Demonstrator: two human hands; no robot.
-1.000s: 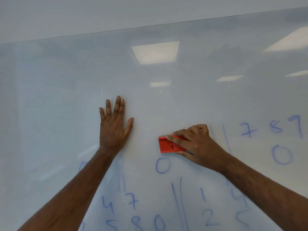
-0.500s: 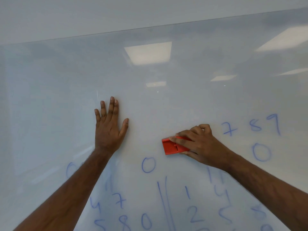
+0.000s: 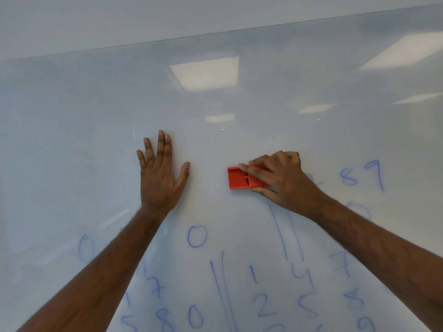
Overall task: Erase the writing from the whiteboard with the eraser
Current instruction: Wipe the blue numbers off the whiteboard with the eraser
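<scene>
A large whiteboard [image 3: 215, 104] fills the view. Blue handwritten digits [image 3: 263, 305] and vertical lines cover its lower part, with an 8 and a 9 [image 3: 362, 176] at the right. My right hand [image 3: 285, 180] grips a red eraser [image 3: 238, 179] and presses it flat on the board, just left of the 8 and 9. A faint smudge shows at my right wrist. My left hand [image 3: 160, 178] lies flat on the board with fingers spread, holding nothing, left of the eraser. My forearms hide some digits.
The board's upper half is blank and reflects ceiling lights [image 3: 206, 73]. The board's top edge [image 3: 215, 33] runs under a pale wall.
The 7 to the left of the 8 and 9 has gone, leaving a faint smudge by my right wrist. The eraser and right hand moved over that spot. My left hand stayed flat on the board.
</scene>
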